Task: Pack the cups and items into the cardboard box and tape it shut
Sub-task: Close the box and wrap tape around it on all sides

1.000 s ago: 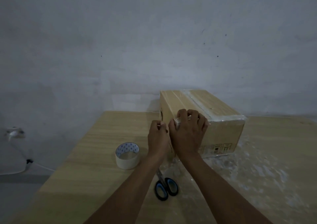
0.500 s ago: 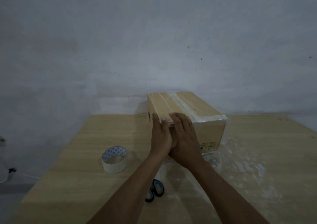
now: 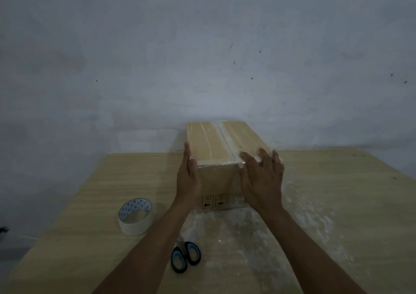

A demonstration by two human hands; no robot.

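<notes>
The taped cardboard box (image 3: pixel 211 140) stands at the bench's (image 3: pixel 90 199) far edge, and the left hand (image 3: pixel 188 177) and right hand (image 3: pixel 262 181) press it with straight, open fingers, so uneven smoothing could leave the seam tape (image 3: pixel 226 137) wrinkled and lifting.

cardboard box (image 3: pixel 216 145): 1; tape roll (image 3: pixel 135 217): 1; scissors (image 3: pixel 185 256): 1; hands: 2

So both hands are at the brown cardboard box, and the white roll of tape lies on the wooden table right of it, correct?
No: the head view shows the white roll of tape left of the brown cardboard box, on the wooden table. Left hand and right hand are at the box.
</notes>
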